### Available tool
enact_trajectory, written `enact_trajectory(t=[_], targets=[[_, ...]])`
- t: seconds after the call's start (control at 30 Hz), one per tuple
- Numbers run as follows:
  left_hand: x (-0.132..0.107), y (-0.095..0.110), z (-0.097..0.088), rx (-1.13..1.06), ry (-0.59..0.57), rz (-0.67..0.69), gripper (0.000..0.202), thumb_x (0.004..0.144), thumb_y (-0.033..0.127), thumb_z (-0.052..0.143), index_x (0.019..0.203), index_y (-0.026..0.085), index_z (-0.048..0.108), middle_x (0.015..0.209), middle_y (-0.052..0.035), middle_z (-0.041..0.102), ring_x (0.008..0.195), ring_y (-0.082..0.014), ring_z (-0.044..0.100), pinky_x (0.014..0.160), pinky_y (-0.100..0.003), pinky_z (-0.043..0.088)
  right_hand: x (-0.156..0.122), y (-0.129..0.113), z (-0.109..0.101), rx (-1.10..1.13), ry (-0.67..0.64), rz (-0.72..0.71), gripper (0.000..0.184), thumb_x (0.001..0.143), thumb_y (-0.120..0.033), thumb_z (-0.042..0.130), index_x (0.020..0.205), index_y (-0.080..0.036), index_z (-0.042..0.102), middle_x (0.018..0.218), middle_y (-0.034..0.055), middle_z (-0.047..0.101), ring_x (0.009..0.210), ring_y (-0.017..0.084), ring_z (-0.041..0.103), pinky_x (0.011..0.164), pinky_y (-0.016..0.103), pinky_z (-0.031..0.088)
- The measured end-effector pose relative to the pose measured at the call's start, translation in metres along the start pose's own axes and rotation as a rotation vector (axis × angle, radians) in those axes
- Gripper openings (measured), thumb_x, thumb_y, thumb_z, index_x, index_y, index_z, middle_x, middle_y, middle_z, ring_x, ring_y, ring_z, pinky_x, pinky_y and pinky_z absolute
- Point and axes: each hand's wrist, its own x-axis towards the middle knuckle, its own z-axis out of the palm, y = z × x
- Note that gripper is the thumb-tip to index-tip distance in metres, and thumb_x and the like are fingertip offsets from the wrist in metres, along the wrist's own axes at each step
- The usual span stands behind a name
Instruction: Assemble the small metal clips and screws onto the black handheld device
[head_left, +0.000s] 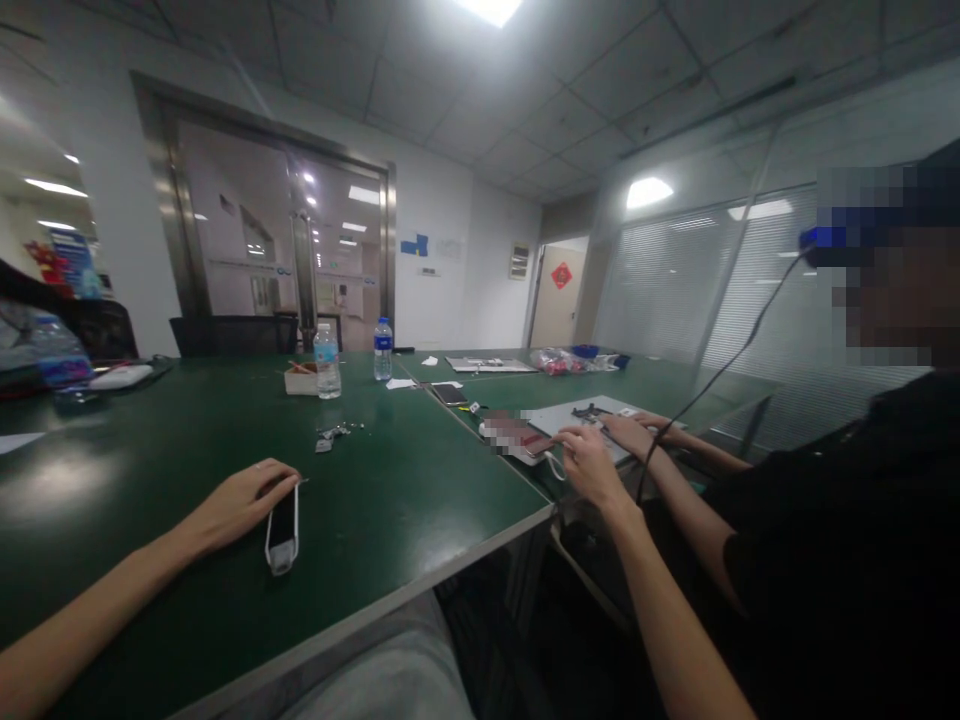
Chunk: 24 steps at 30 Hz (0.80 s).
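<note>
My left hand [259, 495] lies on the green table with its fingers curled over the far end of a long black device with white edges [282, 545]. What the device is I cannot make out. Further right, my right hand [589, 462] has its fingers partly stretched out, the fingertips touching a phone [536, 445] at the table's edge. Part of the phone's screen is blurred out, and a white cable [555, 466] hangs beside it. Small metal parts [330, 436] lie beyond my left hand.
A co-worker in black sits close on my right, with hands [630, 432] over a white board [551, 418] bearing dark parts. Two water bottles [327, 362], a small box [301, 380], a dark flat device [450, 394] and plastic bags [562, 361] stand further back.
</note>
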Motion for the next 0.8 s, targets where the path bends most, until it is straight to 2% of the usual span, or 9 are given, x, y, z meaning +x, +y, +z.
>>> enact_trajectory(t=[0.1,0.2,0.33,0.47,0.63,0.8], targets=[[0.002,-0.005,0.002,-0.001,-0.008,-0.011,0.05,0.087,0.055,0.036,0.102,0.016,0.064,0.105,-0.005,0.064,0.099,-0.0233,0.057,0.091,-0.034,0.042,-0.012,0.004,0.011,0.011,0.057,-0.027,0.034,0.077,-0.008,0.043,0.097,-0.021,0.067,0.107,0.0095,0.056,0.104,0.024,0.047,0.09,0.041,0.041],[0.003,-0.009,0.002,0.001,-0.031,-0.015,0.051,0.087,0.056,0.035,0.103,0.016,0.063,0.106,-0.0048,0.064,0.1,-0.0229,0.056,0.092,-0.033,0.042,-0.012,0.001,0.014,0.025,0.085,-0.028,0.035,0.077,-0.007,0.043,0.099,-0.022,0.067,0.113,0.0101,0.052,0.105,0.024,0.045,0.091,0.042,0.041],[0.003,-0.012,0.004,-0.017,-0.032,-0.021,0.052,0.085,0.059,0.036,0.102,0.018,0.064,0.104,-0.0035,0.065,0.099,-0.0225,0.057,0.092,-0.032,0.042,-0.01,0.002,0.015,0.018,0.091,-0.013,0.034,0.077,-0.007,0.043,0.096,-0.02,0.067,0.112,0.0107,0.051,0.104,0.024,0.045,0.092,0.043,0.04],[0.005,-0.015,0.007,-0.034,0.025,-0.036,0.057,0.083,0.065,0.034,0.099,0.02,0.065,0.101,-0.0031,0.066,0.096,-0.0231,0.057,0.089,-0.034,0.043,-0.014,0.005,0.018,0.03,0.105,0.009,0.032,0.078,-0.009,0.043,0.094,-0.021,0.067,0.111,0.0102,0.052,0.104,0.025,0.044,0.091,0.043,0.042],[0.005,-0.014,0.004,-0.037,-0.05,-0.021,0.053,0.084,0.061,0.037,0.102,0.018,0.064,0.102,-0.0036,0.065,0.097,-0.0234,0.057,0.09,-0.034,0.043,-0.017,0.002,0.018,0.057,0.095,0.007,0.03,0.079,-0.012,0.043,0.093,-0.021,0.068,0.11,0.0109,0.053,0.102,0.025,0.046,0.091,0.044,0.041],[0.006,-0.011,0.002,0.0,-0.059,0.008,0.053,0.084,0.059,0.035,0.1,0.018,0.065,0.101,-0.0062,0.064,0.094,-0.0234,0.058,0.087,-0.034,0.045,-0.015,0.001,0.012,0.068,0.136,-0.005,0.03,0.08,-0.014,0.042,0.094,-0.022,0.068,0.107,0.0101,0.055,0.101,0.025,0.048,0.091,0.046,0.041]])
